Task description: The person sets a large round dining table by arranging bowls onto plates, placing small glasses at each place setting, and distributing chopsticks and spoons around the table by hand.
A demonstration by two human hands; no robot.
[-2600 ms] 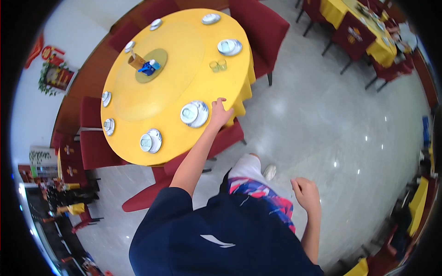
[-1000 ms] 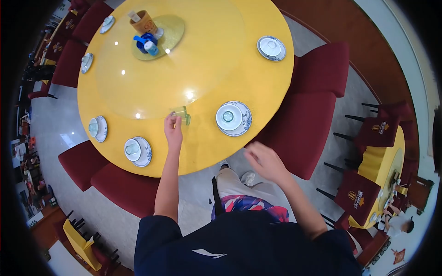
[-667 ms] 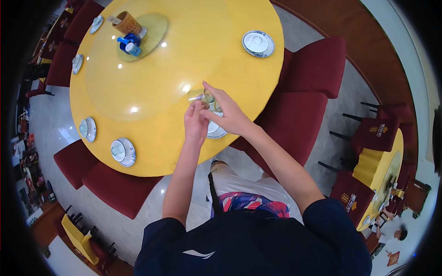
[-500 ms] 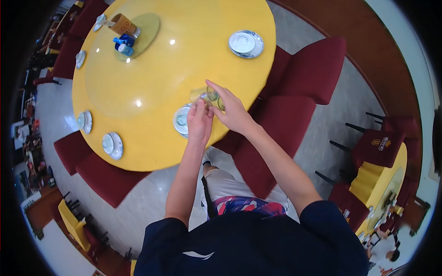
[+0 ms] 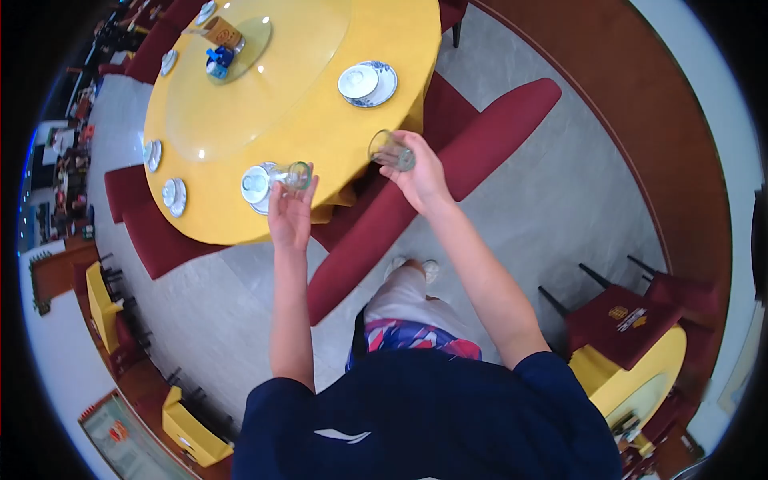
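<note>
My left hand (image 5: pixel 291 218) holds a clear glass (image 5: pixel 294 175) tilted on its side, over the near edge of the round yellow table (image 5: pixel 304 132). Behind that glass, a white bowl (image 5: pixel 255 184) with a small cup in it rests on a plate, partly covered from view. Another clear glass (image 5: pixel 392 151) is gripped in my right hand (image 5: pixel 422 175), just past the table's edge and above a red chair. The two hands are apart. Beyond them a bowl (image 5: pixel 358 82) sits on a blue-patterned plate (image 5: pixel 384 85).
Red chairs (image 5: pixel 502 140) stand close against the table at its near side and right. A brown holder (image 5: pixel 222 33) and a blue item (image 5: pixel 218 57) are at the table's centre. A second yellow table (image 5: pixel 660 356) with a red chair (image 5: pixel 622 323) is at the lower right.
My hands, together around the glasses half a second ago, have moved apart with one glass in each. Earlier, my left hand alone held glassware. The view has turned, and the table lies further up and left.
</note>
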